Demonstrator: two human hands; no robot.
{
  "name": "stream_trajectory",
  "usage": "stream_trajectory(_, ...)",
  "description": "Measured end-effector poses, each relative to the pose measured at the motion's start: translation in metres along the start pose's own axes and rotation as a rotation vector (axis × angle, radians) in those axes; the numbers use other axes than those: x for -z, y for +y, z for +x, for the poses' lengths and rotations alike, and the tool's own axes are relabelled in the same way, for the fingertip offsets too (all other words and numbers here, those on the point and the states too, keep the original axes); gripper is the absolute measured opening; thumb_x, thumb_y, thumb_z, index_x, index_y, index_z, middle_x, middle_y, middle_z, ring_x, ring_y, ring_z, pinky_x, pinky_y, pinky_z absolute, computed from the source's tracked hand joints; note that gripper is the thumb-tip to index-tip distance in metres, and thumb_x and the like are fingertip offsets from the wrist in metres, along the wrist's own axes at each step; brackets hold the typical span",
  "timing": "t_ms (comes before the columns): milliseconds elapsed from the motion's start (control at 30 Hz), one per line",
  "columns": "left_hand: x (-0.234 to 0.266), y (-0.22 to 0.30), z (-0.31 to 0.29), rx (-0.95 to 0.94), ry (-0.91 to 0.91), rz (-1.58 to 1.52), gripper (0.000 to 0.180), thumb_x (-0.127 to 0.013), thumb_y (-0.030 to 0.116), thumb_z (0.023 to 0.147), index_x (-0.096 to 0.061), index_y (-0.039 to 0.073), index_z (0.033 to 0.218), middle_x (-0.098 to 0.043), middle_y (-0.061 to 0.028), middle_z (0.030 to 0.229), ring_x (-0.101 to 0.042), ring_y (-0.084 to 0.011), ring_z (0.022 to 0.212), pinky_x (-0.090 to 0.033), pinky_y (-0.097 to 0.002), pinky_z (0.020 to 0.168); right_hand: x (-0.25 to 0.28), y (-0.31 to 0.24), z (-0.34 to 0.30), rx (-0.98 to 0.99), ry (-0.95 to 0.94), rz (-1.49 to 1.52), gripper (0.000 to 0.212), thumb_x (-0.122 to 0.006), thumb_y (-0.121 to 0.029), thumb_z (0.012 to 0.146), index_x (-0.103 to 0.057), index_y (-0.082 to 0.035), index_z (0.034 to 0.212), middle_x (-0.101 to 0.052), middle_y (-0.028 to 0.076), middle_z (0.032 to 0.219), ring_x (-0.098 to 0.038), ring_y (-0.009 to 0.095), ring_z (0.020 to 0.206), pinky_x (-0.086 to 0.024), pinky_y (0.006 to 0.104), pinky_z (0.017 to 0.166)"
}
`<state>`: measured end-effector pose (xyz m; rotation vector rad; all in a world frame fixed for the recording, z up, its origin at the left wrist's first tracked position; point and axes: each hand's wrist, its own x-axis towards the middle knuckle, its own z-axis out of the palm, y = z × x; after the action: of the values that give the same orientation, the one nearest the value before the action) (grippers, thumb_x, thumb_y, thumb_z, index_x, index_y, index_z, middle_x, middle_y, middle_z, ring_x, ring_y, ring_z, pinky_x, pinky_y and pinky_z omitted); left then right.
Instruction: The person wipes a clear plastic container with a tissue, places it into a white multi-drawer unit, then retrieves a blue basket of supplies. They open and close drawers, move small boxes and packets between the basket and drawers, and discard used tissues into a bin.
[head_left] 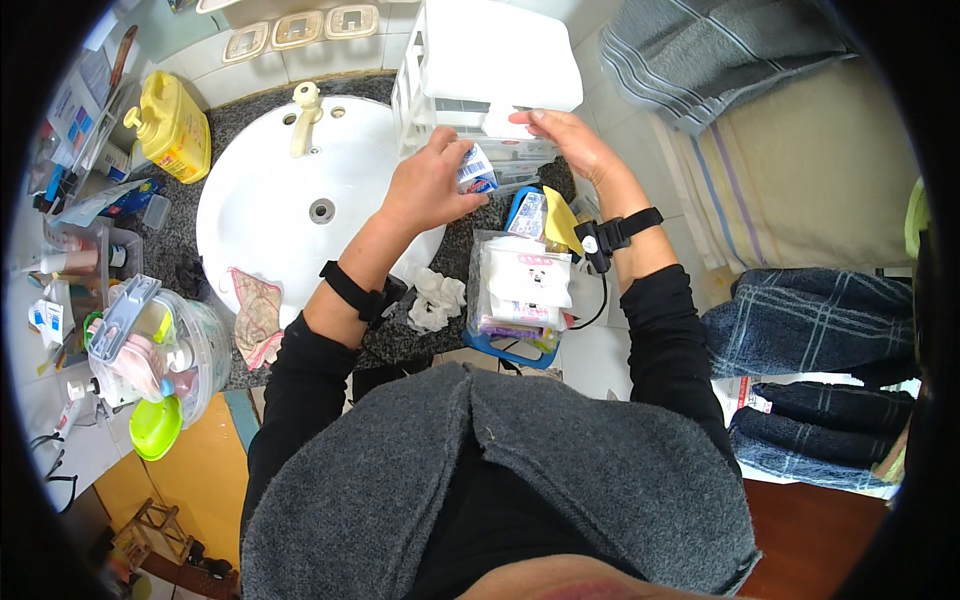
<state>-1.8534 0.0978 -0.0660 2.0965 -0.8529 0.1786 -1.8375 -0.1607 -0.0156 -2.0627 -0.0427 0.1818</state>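
My left hand (428,183) grips a small blue, white and red box (476,170) over the back right of the sink, thumb on its near side. Just right of it stands a white plastic drawer unit (500,55) with a clear drawer front. My right hand (572,140) is at the front right of that unit, fingers stretched out to the left by the upper edge of the drawer; whether they touch it I cannot tell. Below the hands, a blue basket (540,355) holds bagged white tissue packs (525,275) and a yellow cloth (562,220).
A white sink (240,215) with a cream faucet (306,115) is set in a dark speckled counter. Crumpled tissue (437,300) and a pinkish cloth (257,310) lie near its front. A yellow pump bottle (175,130) and a filled clear tub (205,350) stand left; towels (800,320) hang right.
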Motion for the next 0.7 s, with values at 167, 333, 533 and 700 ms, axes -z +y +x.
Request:
stream_trajectory(167, 0.002, 0.002, 0.0, 0.014, -0.026, 0.015, 0.066, -0.081, 0.032, 0.062, -0.059, 0.003, 0.118, -0.051, -0.0144, 0.124, -0.063, -0.0326, 0.096, -0.053, -0.0398, 0.079, 0.01, 0.003, -0.006, 0.243, 0.334, -0.698, 0.015, -0.062, -0.017, 0.086, -0.07, -0.008, 0.095, -0.066, 0.01, 0.1, -0.063, 0.027, 0.09, -0.049, 0.0349, 0.082)
stream_trajectory(333, 0.003, 0.002, 0.0, 0.01, -0.023, 0.02, 0.066, -0.08, 0.032, 0.063, -0.059, 0.003, 0.118, -0.051, -0.0147, 0.124, -0.064, -0.0328, 0.096, -0.053, -0.0397, 0.08, 0.015, -0.009, -0.024, 0.307, 0.535, -1.18, 0.007, -0.063, -0.009, 0.081, -0.068, -0.006, 0.085, -0.065, 0.009, 0.089, -0.064, 0.029, 0.076, -0.052, 0.0368, 0.069)
stream_trajectory(533, 0.001, 0.001, 0.0, 0.005, -0.016, 0.026, 0.066, -0.081, 0.031, 0.062, -0.06, 0.004, 0.118, -0.052, -0.0138, 0.123, -0.064, -0.0322, 0.094, -0.053, -0.0395, 0.078, -0.012, -0.023, -0.029, 0.698, 0.252, -1.044, 0.02, -0.059, -0.023, 0.088, -0.067, -0.011, 0.102, -0.064, 0.008, 0.099, -0.062, 0.027, 0.096, -0.047, 0.0389, 0.084)
stream_trajectory(700, 0.001, 0.002, -0.001, 0.013, 0.0, 0.021, 0.067, -0.081, 0.031, 0.061, -0.059, 0.004, 0.118, -0.053, -0.013, 0.122, -0.064, -0.0316, 0.094, -0.053, -0.0395, 0.078, -0.014, -0.014, -0.021, 0.204, 0.038, -1.229, 0.044, -0.048, -0.044, 0.094, -0.061, -0.012, 0.121, -0.061, 0.008, 0.119, -0.054, 0.024, 0.113, -0.036, 0.039, 0.099)
